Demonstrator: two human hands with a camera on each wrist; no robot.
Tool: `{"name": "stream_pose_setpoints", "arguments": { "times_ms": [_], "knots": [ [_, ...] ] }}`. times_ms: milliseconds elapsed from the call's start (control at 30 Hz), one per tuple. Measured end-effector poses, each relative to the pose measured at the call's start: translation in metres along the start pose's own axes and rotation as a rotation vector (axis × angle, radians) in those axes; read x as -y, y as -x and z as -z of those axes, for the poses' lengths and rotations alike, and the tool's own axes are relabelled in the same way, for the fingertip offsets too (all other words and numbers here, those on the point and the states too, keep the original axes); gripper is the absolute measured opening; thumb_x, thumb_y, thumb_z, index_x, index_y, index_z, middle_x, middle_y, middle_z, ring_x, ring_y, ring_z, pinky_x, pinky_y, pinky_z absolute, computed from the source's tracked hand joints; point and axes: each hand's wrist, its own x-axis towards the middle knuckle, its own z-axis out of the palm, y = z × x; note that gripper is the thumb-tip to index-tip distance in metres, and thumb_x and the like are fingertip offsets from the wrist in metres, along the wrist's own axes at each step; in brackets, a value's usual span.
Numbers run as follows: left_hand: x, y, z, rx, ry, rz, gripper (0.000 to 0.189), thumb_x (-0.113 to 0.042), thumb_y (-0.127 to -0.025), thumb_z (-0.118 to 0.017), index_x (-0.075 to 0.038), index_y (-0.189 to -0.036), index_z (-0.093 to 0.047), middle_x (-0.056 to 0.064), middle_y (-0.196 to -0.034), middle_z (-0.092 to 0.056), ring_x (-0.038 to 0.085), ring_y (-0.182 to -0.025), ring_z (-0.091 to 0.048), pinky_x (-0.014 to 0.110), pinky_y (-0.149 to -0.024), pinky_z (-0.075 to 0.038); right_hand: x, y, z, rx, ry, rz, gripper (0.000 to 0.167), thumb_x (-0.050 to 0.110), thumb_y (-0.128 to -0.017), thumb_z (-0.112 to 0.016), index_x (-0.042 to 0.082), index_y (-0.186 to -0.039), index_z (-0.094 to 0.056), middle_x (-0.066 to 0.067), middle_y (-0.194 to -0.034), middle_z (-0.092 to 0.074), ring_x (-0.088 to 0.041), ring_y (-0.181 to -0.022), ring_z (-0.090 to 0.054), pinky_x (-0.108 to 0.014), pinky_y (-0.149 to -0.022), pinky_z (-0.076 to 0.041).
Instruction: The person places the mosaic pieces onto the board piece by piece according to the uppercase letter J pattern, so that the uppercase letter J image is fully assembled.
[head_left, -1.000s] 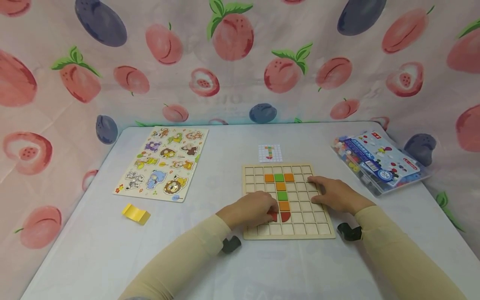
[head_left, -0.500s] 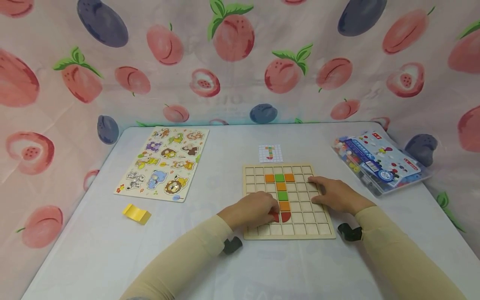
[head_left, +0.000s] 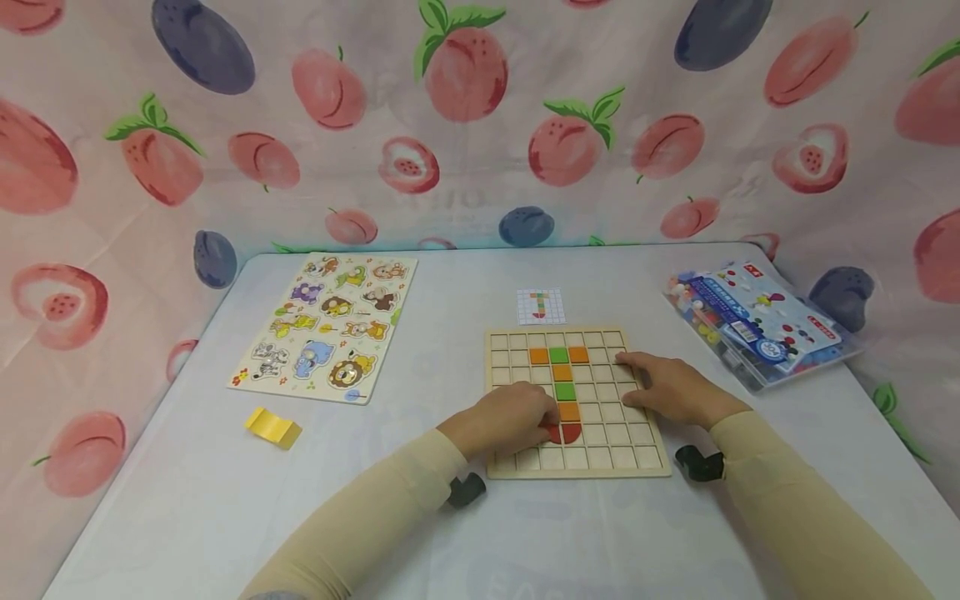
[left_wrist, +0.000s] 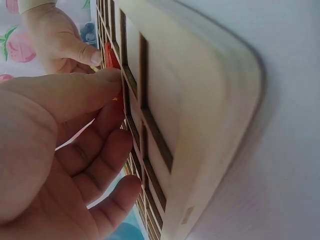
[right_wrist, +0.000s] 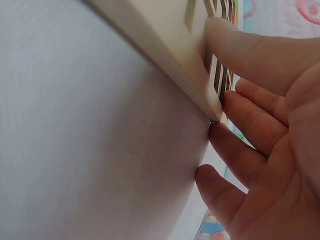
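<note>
A wooden grid board (head_left: 622,458) lies before me in the head view. My left hand (head_left: 504,419) pinches a red rounded tile (head_left: 555,434) between thumb and forefinger, low in the grid. Against it sits a second red rounded tile (head_left: 572,433). Above these runs a column of orange and green square tiles, topped by a row with a green square (head_left: 558,356) between two orange ones. My right hand (head_left: 678,389) rests at the board's right edge. Its thumb (right_wrist: 222,35) lies on the grid, and its fingers spread along the rim.
A small printed pattern card (head_left: 541,307) lies behind the board. At the left are an animal puzzle board (head_left: 322,329) and a yellow wavy block (head_left: 273,428). A clear plastic case (head_left: 761,325) of colourful pieces stands at the right, near the fruit-print cloth (head_left: 465,167).
The red tile in my left hand has shifted slightly right, closing the gap to the other red tile. My right hand keeps its place on the board.
</note>
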Motion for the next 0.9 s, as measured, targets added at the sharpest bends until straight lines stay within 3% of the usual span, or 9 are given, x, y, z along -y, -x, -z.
{"name": "stream_pose_setpoints", "arguments": {
  "times_ms": [467,700,900],
  "knots": [
    [0.002,-0.002,-0.004,-0.019,-0.004,0.017,0.014,-0.021,-0.092,-0.074,-0.014,-0.105,-0.075,-0.008,-0.082,-0.057,0.010,-0.079,-0.051,0.022,-0.072,-0.044,-0.004,-0.003,-0.001,-0.011,-0.005,0.010,0.075,0.031,-0.093,-0.072,0.003,-0.153,-0.037,-0.030,-0.153,-0.032,-0.052,-0.139,-0.028,-0.064,-0.109,-0.026],
    [0.004,-0.003,-0.007,-0.039,-0.007,0.000,0.009,-0.023,-0.092,-0.074,-0.016,-0.098,-0.074,-0.009,-0.079,-0.056,0.009,-0.078,-0.051,0.022,-0.070,-0.044,-0.004,0.001,-0.003,-0.022,0.005,0.016,0.072,0.031,-0.094,-0.070,0.003,-0.152,-0.038,-0.030,-0.153,-0.033,-0.052,-0.139,-0.029,-0.065,-0.109,-0.027],
    [0.007,0.003,-0.008,-0.061,-0.011,0.001,0.023,-0.023,-0.092,-0.072,-0.015,-0.113,-0.074,-0.008,-0.097,-0.065,0.010,-0.095,-0.056,0.022,-0.084,-0.047,-0.006,0.009,-0.010,-0.059,0.027,0.061,0.065,0.025,-0.097,-0.065,-0.002,-0.150,-0.039,-0.029,-0.151,-0.038,-0.050,-0.138,-0.033,-0.062,-0.109,-0.029]
  ]
}}
